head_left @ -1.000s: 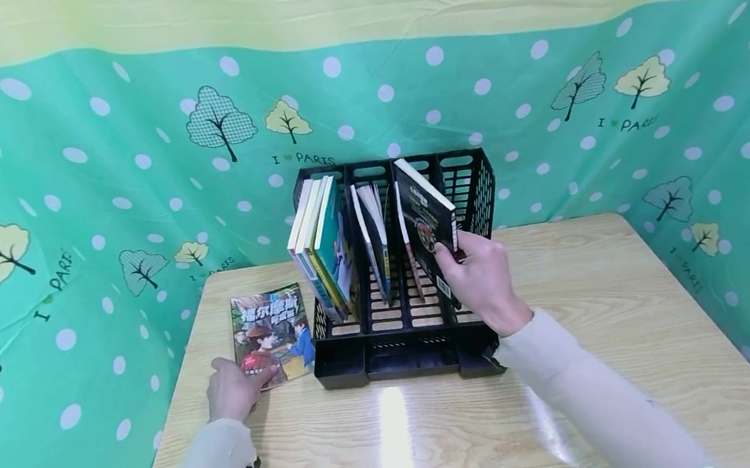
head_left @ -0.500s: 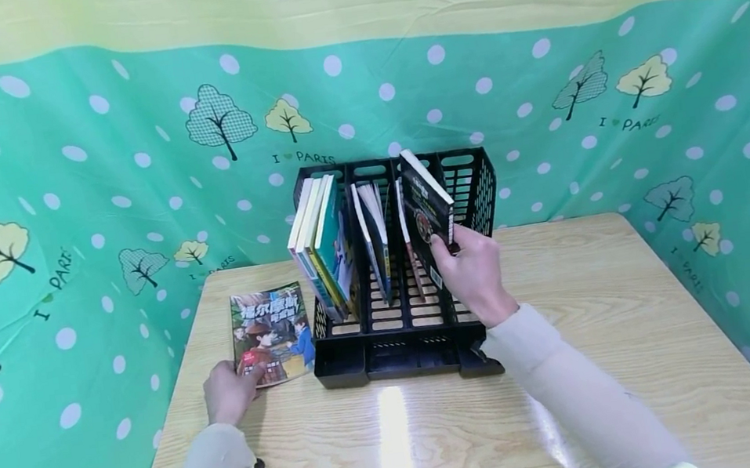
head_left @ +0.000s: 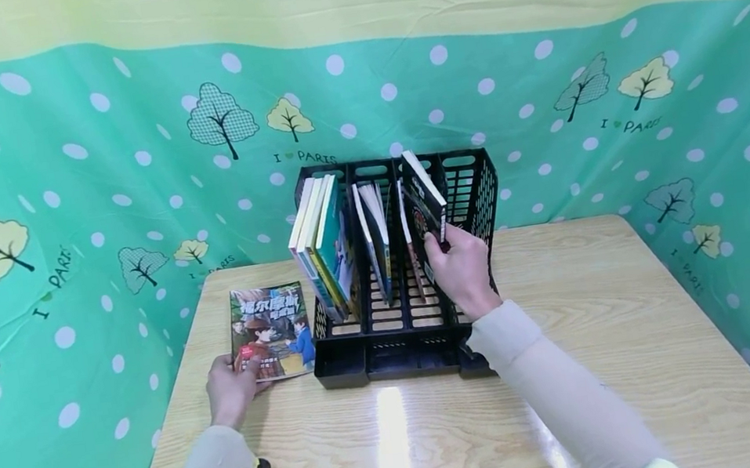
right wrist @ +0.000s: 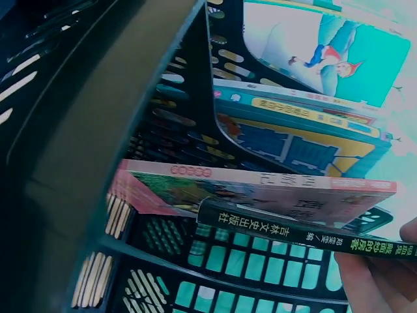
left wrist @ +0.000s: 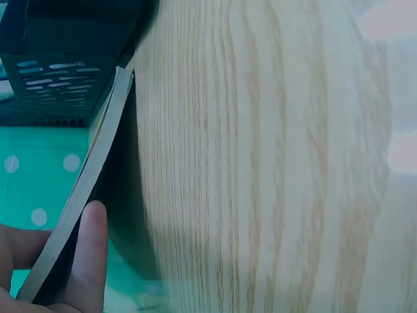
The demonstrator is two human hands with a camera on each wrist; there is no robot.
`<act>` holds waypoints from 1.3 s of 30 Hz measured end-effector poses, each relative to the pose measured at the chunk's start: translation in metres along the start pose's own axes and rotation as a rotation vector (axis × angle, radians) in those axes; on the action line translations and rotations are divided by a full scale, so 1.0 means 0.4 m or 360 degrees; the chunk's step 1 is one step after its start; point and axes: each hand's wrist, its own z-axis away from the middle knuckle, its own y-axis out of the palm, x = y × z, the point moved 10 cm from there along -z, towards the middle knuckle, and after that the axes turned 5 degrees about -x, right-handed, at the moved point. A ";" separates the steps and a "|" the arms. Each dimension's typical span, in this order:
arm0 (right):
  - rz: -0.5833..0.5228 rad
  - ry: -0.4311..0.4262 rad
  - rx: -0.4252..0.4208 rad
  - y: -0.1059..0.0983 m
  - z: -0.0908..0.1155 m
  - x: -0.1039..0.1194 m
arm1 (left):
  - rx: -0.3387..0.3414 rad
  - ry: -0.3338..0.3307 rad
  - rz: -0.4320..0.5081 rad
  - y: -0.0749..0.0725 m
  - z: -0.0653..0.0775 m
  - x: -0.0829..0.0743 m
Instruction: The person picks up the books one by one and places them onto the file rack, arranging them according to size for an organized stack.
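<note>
A glossy illustrated paperback (head_left: 281,329) lies on the table left of a black slatted book rack (head_left: 409,361). My left hand (head_left: 230,387) pinches the paperback's lower left corner. In the left wrist view, thumb and finger are on either side of its pages (left wrist: 98,153), and the near edge is tilted up off the table. My right hand (head_left: 462,266) grips a black-covered book (head_left: 421,192) by its spine side. That book stands in the third compartment from the left, beside a thin pink book (right wrist: 293,189). Its lower end is inside the rack.
Several books (head_left: 321,241) stand in the rack's leftmost compartment, including a teal one. Thinner books (head_left: 372,226) lean in the second compartment. A polka-dot curtain (head_left: 357,94) hangs behind and at both sides of the wooden table (head_left: 583,301).
My right hand and the black book have shifted left, and the book stands more upright. My left hand has closed on the paperback's corner and its near edge has lifted.
</note>
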 end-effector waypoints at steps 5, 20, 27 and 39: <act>0.0003 0.0039 0.0016 0.021 0.010 -0.019 | -0.0027 -0.0007 0.0059 -0.001 0.001 -0.003; 0.0023 0.0125 -0.0027 0.068 0.026 -0.077 | -0.0110 0.0044 0.0134 -0.012 0.025 -0.040; 0.0015 0.0236 0.0076 0.095 0.042 -0.101 | -0.0237 0.0113 -0.0086 -0.041 0.045 -0.054; 0.0089 0.0327 0.0136 0.119 0.065 -0.131 | -0.0333 0.0281 -0.0192 -0.085 0.102 -0.121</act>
